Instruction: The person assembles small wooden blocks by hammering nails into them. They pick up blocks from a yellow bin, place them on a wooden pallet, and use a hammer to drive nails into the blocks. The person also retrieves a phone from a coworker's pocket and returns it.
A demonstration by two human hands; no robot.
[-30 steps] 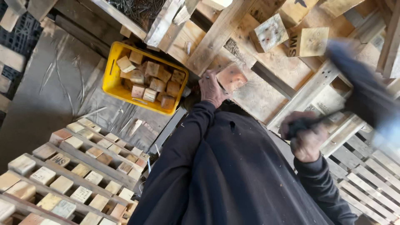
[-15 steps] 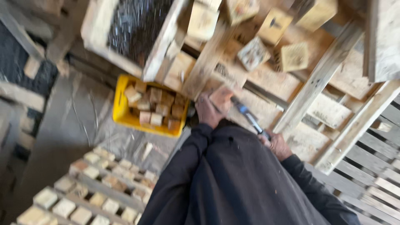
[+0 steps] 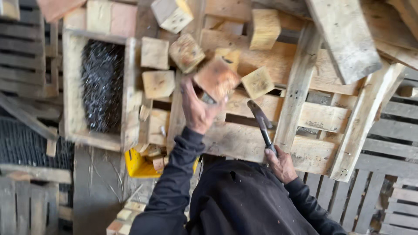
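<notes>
1. A reddish wooden block (image 3: 216, 79) sits raised above the pallet (image 3: 244, 139), gripped from below
2. The left hand (image 3: 197, 109) wraps its fingers around the block's underside, likely to lift it free of the boards
3. The right hand (image 3: 282, 164) closes round a hammer (image 3: 261, 122), head angled toward the block
4. More loose blocks (image 3: 257, 82) lie near; a box of nails (image 3: 101, 87) stands left, a yellow crate (image 3: 138, 165) below
</notes>
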